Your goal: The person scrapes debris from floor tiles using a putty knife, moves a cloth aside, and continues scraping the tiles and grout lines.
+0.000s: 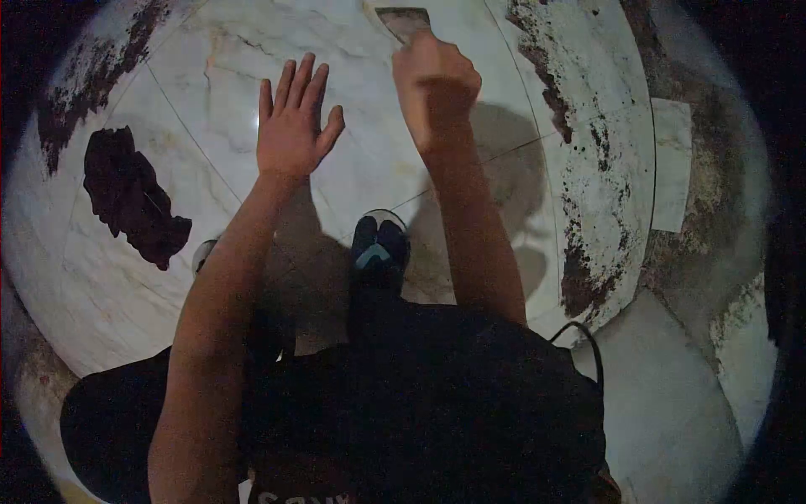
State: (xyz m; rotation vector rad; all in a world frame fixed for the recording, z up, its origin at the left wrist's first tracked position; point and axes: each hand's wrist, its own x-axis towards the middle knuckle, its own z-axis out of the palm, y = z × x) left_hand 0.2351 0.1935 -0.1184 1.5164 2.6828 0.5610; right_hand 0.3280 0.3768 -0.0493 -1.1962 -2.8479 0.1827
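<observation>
My left hand [294,126] is spread over the pale marble-patterned floor tiles [227,101] with its fingers apart and nothing in it. To its right, my right hand [437,84] is closed around a scraper [405,22]. The scraper's flat, wide blade points away from me at the top of the view, close to the tile surface. Its handle is hidden in my fist. A crumpled dark cloth [134,197] lies on the tiles at the left.
Dark, crumbly residue [588,286] marks the tiles on the right, and more [101,67] lies at the upper left. A loose tile strip [672,164] rests beyond the right edge. My shoe [379,244] is below my hands, with a dark cable [598,349] at the lower right.
</observation>
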